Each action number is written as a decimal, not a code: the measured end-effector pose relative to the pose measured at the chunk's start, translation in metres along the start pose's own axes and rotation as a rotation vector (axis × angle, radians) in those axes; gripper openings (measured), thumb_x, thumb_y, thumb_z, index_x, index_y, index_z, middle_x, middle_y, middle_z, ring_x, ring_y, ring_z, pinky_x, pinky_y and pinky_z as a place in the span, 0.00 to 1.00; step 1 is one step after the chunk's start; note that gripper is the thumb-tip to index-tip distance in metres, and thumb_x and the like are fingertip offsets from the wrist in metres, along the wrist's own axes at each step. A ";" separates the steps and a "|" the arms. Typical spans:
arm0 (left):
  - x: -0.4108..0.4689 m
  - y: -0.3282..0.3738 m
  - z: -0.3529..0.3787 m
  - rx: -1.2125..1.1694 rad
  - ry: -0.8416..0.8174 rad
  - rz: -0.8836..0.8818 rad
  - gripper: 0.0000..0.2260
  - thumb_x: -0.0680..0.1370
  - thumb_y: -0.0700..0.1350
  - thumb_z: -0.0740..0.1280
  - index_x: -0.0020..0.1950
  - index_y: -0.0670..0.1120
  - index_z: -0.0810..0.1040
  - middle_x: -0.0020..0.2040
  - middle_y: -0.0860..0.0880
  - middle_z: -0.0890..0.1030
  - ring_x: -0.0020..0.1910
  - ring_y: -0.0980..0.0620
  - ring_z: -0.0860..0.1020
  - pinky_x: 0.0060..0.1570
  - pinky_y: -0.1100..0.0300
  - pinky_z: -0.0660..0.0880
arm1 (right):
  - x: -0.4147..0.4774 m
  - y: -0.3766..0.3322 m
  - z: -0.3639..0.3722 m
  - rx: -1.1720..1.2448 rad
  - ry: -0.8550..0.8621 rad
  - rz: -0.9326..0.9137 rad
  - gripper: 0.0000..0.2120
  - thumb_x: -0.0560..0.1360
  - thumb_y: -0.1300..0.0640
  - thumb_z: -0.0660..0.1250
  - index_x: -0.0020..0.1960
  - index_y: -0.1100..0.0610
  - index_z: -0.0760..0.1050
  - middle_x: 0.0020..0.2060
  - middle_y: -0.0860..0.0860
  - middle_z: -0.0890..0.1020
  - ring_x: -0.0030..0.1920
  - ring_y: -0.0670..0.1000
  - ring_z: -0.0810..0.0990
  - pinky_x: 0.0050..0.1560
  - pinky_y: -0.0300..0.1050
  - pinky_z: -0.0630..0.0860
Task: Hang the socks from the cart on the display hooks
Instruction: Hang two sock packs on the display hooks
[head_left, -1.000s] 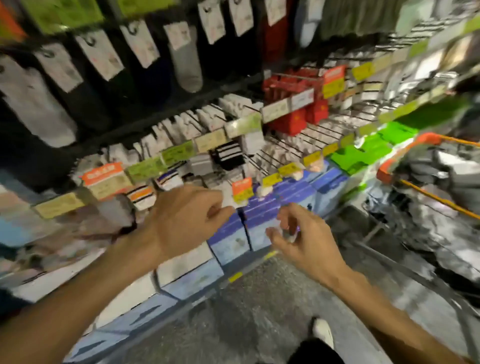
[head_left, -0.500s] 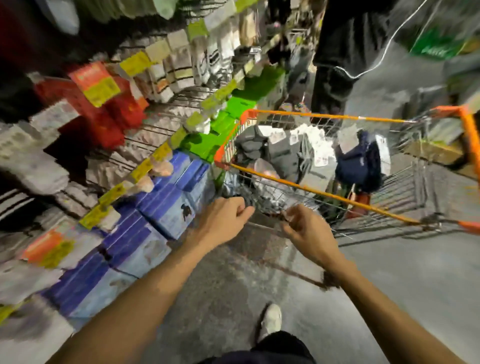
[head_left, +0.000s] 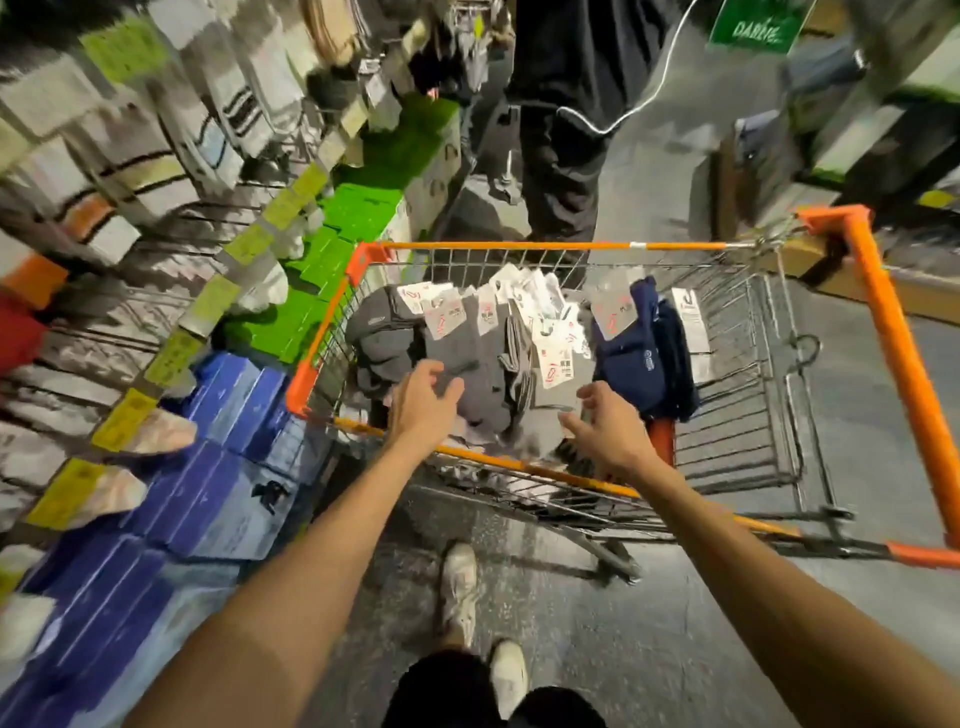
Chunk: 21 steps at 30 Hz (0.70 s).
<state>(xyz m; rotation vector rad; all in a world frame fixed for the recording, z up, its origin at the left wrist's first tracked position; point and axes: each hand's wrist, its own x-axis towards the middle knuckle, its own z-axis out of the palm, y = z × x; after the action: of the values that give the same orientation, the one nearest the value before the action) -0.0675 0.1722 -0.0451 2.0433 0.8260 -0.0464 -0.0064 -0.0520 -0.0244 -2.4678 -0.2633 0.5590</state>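
Grey socks and navy socks lie heaped in the cart, so most hanging is left to do. Left hand and right hand reach over the grey heap, fingers loose, grasping nothing. Hooks are at left.

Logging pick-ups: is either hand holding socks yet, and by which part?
Nothing is held. The left hand and right hand reach, loosely open, over the grey socks in the cart; neither grips a pair or its card.
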 end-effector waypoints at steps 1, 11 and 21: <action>0.019 0.001 0.001 -0.050 0.006 -0.038 0.19 0.80 0.50 0.68 0.69 0.44 0.73 0.64 0.44 0.78 0.63 0.42 0.75 0.63 0.52 0.71 | 0.013 -0.003 -0.001 -0.007 -0.007 0.009 0.23 0.80 0.50 0.67 0.69 0.62 0.69 0.66 0.59 0.76 0.65 0.57 0.75 0.60 0.47 0.70; 0.151 -0.001 0.028 -0.188 -0.027 -0.379 0.27 0.81 0.63 0.60 0.61 0.40 0.77 0.62 0.39 0.78 0.61 0.38 0.75 0.58 0.50 0.71 | 0.142 -0.036 0.014 0.036 0.013 0.118 0.16 0.83 0.56 0.60 0.64 0.66 0.73 0.55 0.62 0.79 0.54 0.60 0.79 0.48 0.46 0.70; 0.181 0.008 0.044 -0.319 -0.238 -0.454 0.25 0.71 0.65 0.73 0.61 0.50 0.80 0.57 0.52 0.80 0.59 0.49 0.77 0.55 0.57 0.73 | 0.175 0.013 0.033 0.132 -0.005 0.398 0.31 0.70 0.33 0.63 0.54 0.61 0.74 0.49 0.59 0.82 0.49 0.61 0.82 0.48 0.54 0.79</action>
<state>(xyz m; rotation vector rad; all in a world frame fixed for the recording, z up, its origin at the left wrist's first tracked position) 0.0891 0.2331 -0.1254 1.4901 1.0547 -0.3793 0.1361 0.0080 -0.1146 -2.3983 0.2627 0.7199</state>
